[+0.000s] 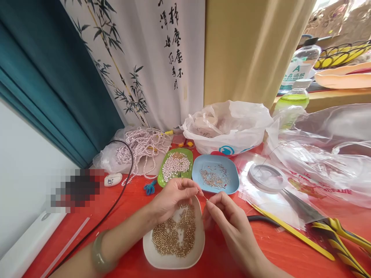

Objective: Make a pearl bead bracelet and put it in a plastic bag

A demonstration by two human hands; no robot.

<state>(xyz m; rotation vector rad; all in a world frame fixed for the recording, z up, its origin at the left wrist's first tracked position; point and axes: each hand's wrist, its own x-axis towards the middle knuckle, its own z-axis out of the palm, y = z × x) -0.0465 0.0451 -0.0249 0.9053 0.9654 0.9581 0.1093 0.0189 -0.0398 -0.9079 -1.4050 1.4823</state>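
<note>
Both hands meet above the right rim of a white tray point(174, 263) that holds many small gold beads point(174, 239). My left hand point(179, 196) is closed in a pinch, fingertips at one end of a thin metal pin point(205, 198). My right hand point(227, 216) pinches the pin's other end between thumb and forefinger. Whether a tiny bead sits on the pin is too small to tell. Just beyond my hands are a blue tray point(233, 175) of thin metal pins point(213, 178) and a green tray point(189, 158) of pearly pink and gold beads point(175, 166).
Strands of pink beads point(142, 144) lie at the back left, near a blue clip point(150, 187). A white plastic bag point(232, 129) stands behind the trays. At right are a wire spool point(267, 177), yellow tweezers point(301, 237) and scissors point(333, 227). A black cable point(127, 175) curves at left.
</note>
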